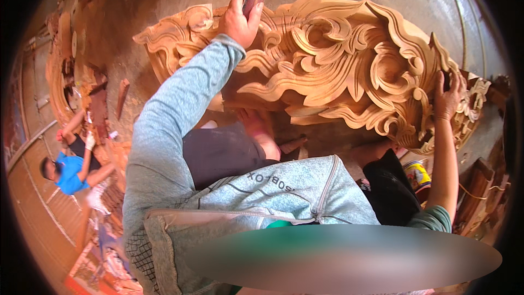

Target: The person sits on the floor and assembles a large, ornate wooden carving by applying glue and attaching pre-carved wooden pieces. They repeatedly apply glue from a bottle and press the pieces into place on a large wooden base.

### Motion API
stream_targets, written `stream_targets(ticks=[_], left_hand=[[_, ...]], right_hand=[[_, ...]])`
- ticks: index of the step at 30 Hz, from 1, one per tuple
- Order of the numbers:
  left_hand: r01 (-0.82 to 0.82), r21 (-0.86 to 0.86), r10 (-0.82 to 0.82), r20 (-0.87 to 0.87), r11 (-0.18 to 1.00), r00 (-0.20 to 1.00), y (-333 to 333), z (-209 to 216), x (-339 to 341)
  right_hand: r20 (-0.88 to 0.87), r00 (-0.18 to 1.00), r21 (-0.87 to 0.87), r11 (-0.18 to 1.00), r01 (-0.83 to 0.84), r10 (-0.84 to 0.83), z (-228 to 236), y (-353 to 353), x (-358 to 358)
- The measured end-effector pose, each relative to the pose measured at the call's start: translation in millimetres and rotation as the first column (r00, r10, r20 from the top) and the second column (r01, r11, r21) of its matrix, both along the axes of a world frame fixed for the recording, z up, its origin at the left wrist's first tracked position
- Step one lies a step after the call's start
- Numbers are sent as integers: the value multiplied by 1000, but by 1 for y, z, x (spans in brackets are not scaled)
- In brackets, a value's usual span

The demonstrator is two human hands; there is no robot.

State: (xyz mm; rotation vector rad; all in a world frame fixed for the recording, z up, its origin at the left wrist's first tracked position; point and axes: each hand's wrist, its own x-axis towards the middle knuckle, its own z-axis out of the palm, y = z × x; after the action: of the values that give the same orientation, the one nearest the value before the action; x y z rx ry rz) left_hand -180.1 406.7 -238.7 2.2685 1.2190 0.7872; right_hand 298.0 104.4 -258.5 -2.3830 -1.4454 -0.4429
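Observation:
A large carved wooden panel [327,60], pale brown with scrolls and leaf shapes, lies across in front of me. My left hand [240,24] is at its far edge, left of the middle, closed around a small dark red-brown block [252,4]. The block's end shows past my thumb; its underside is hidden. On the right end of the panel rests my right hand [450,96], thumb and fingers apart over the carving. Some of its fingertips are hard to make out among the carved curls.
My bent legs [224,150] are under the near edge of the panel. A yellow and red can [417,176] stands near my right arm. Dark timber pieces [475,186] lie at the right. A person in a blue shirt [70,173] sits at the left, near more carved wood [57,71].

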Motion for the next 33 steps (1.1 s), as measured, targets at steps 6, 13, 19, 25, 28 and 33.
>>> stream_targets(ticks=[6,13,19,25,28,33], left_hand=[[-72,4,68,254,997,965,8,1,-16],[280,-565,222,660,776,717,-102,70,-95],[178,-886,621,431,428,654,-257,12,-201],[-620,-780,937,-272,-82,218,-326,-99,-227],[-713,-694,984,-176,-98,37,-297,-95,-233],[-924,-349,987,22,157,160,-302,-193,-337]], right_hand=[[-30,999,3,999,34,-34,-9,14,0],[-308,952,24,1000,-1,9,-29,2,24],[-166,966,-158,972,174,-200,-11,-1,14],[2,1000,-78,997,11,-11,-17,-5,48],[-484,874,174,983,53,39,-25,-7,64],[-385,897,-82,976,200,-216,-17,6,21]])
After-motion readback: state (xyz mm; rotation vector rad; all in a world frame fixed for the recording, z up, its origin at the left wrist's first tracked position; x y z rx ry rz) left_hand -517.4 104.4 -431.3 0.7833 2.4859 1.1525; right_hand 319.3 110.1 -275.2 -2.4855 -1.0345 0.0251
